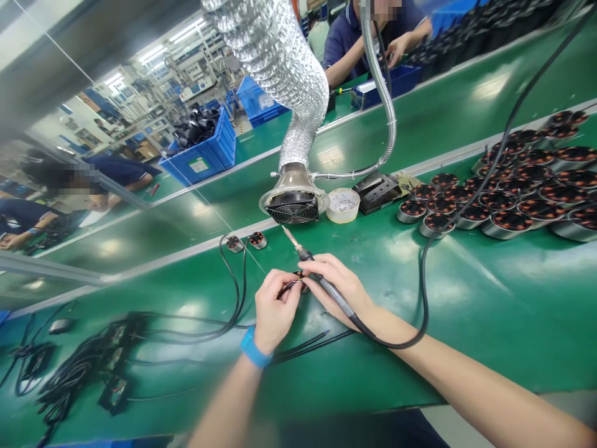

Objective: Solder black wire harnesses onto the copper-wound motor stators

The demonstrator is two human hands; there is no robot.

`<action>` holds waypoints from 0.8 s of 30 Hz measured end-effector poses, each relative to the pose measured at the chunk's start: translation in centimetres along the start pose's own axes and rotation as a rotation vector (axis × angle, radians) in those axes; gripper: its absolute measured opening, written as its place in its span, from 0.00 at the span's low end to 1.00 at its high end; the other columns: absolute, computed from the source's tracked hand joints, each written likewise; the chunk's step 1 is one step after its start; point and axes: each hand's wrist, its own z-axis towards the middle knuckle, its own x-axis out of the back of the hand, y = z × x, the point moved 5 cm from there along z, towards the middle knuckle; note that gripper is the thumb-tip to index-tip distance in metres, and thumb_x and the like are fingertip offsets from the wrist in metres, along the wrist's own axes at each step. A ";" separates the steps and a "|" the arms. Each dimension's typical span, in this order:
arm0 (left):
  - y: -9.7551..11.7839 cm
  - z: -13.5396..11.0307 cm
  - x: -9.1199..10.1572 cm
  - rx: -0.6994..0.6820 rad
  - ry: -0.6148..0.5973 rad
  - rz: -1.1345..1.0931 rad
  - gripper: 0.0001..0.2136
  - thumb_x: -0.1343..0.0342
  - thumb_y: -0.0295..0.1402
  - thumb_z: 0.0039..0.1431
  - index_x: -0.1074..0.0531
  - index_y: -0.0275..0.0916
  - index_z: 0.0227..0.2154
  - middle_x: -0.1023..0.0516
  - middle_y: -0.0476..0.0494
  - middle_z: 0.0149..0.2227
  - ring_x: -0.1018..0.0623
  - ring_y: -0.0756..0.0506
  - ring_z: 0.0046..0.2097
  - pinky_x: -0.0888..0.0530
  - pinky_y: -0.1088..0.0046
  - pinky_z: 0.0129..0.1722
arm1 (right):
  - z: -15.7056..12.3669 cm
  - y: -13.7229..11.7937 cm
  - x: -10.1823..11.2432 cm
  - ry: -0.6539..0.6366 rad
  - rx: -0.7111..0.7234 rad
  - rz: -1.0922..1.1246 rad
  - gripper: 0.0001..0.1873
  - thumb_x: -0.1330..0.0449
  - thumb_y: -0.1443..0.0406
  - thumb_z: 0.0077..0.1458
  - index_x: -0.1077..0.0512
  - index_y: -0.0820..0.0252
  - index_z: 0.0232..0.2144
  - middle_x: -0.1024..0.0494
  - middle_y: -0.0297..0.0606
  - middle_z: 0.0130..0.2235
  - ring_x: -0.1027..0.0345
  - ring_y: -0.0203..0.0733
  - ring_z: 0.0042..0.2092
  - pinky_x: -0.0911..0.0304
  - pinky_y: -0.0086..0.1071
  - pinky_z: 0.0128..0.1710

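Observation:
My right hand (338, 289) is shut around the dark handle of a soldering iron (342, 302), whose bare metal tip (288, 237) points up and away, clear of the work. My left hand (275, 309), with a blue wristband (255, 347) on its wrist, pinches a thin dark wire (290, 287). Just past those fingers, a small motor (302, 286) sits partly hidden behind my hands. Its joint with the wire is too small to make out. Black cables (233, 311) curve across the green bench beside my left hand.
Several copper-wound motors in metal cups (508, 186) stand at the right. A fume extractor (293, 205) on a foil duct, a tin of solder (342, 205) and a black stand (375, 193) lie ahead. Bundled cables (93, 354) lie at the left. A co-worker (368, 43) sits opposite.

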 end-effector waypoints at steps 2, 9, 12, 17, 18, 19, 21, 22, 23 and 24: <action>0.3 0.1 0.1 -0.036 -0.028 0.036 0.04 0.45 0.27 0.62 0.26 0.39 0.33 0.26 0.46 0.33 0.25 0.48 0.35 0.29 0.74 0.35 | -0.1 0.1 -0.4 -0.042 0.007 0.001 0.21 0.44 0.71 0.63 0.35 0.53 0.57 0.29 0.43 0.48 0.28 0.42 0.48 0.28 0.35 0.47; 0.5 -0.1 0.1 -0.114 -0.099 0.151 0.05 0.49 0.27 0.66 0.28 0.40 0.36 0.27 0.45 0.34 0.26 0.49 0.34 0.30 0.74 0.34 | -0.3 0.2 -1.2 -0.069 0.020 0.001 0.23 0.47 0.73 0.63 0.36 0.51 0.58 0.30 0.42 0.48 0.27 0.41 0.47 0.28 0.34 0.46; 0.5 -0.1 0.1 -0.116 -0.107 0.172 0.06 0.50 0.26 0.66 0.29 0.40 0.36 0.28 0.45 0.34 0.26 0.48 0.35 0.30 0.73 0.35 | -0.1 0.0 -1.2 -0.068 0.022 -0.013 0.21 0.47 0.72 0.63 0.34 0.51 0.56 0.30 0.41 0.46 0.27 0.40 0.45 0.28 0.32 0.44; 0.3 -0.1 0.1 -0.085 -0.133 0.195 0.07 0.51 0.25 0.66 0.30 0.40 0.36 0.28 0.45 0.35 0.26 0.47 0.37 0.29 0.72 0.36 | 0.5 -0.6 -1.1 -0.099 0.026 -0.014 0.17 0.46 0.71 0.63 0.31 0.52 0.52 0.29 0.41 0.44 0.26 0.40 0.43 0.27 0.31 0.42; 0.3 -0.1 0.1 -0.077 -0.139 0.195 0.06 0.51 0.25 0.66 0.30 0.40 0.35 0.29 0.45 0.35 0.26 0.47 0.37 0.30 0.72 0.36 | 0.5 -0.6 -1.1 -0.110 0.022 -0.008 0.17 0.46 0.71 0.63 0.30 0.53 0.52 0.29 0.41 0.44 0.27 0.40 0.43 0.28 0.32 0.43; 0.3 -0.1 0.1 -0.068 -0.143 0.195 0.06 0.51 0.25 0.66 0.30 0.40 0.35 0.29 0.46 0.35 0.26 0.47 0.37 0.30 0.72 0.36 | 0.5 -0.6 -1.2 -0.123 0.017 0.001 0.17 0.46 0.72 0.63 0.31 0.53 0.52 0.29 0.41 0.44 0.27 0.40 0.44 0.28 0.32 0.43; 0.3 -0.1 0.1 -0.055 -0.151 0.194 0.06 0.51 0.25 0.66 0.30 0.40 0.36 0.29 0.46 0.35 0.27 0.47 0.37 0.30 0.72 0.36 | 0.4 -0.4 -1.3 -0.152 0.005 0.018 0.18 0.47 0.72 0.63 0.32 0.52 0.53 0.30 0.41 0.45 0.28 0.41 0.45 0.29 0.34 0.45; 0.4 -0.1 0.2 -0.049 -0.152 0.195 0.06 0.51 0.25 0.66 0.30 0.40 0.36 0.30 0.46 0.34 0.27 0.47 0.36 0.31 0.72 0.36 | 0.2 -0.3 -1.4 -0.166 -0.002 0.026 0.19 0.47 0.73 0.63 0.32 0.52 0.53 0.30 0.41 0.45 0.28 0.41 0.46 0.29 0.34 0.46; 0.5 -0.1 0.2 -0.047 -0.153 0.195 0.06 0.51 0.25 0.66 0.30 0.40 0.36 0.30 0.46 0.34 0.27 0.47 0.36 0.31 0.72 0.36 | 0.1 -0.2 -1.5 -0.176 -0.007 0.034 0.19 0.48 0.73 0.63 0.33 0.52 0.54 0.31 0.41 0.46 0.29 0.41 0.47 0.30 0.34 0.46; 0.6 0.0 0.2 -0.046 -0.155 0.194 0.06 0.51 0.25 0.67 0.30 0.40 0.36 0.30 0.47 0.34 0.28 0.48 0.35 0.31 0.72 0.36 | 0.0 -0.1 -1.5 -0.181 -0.008 0.039 0.19 0.48 0.73 0.64 0.34 0.52 0.54 0.32 0.41 0.46 0.29 0.41 0.47 0.30 0.35 0.47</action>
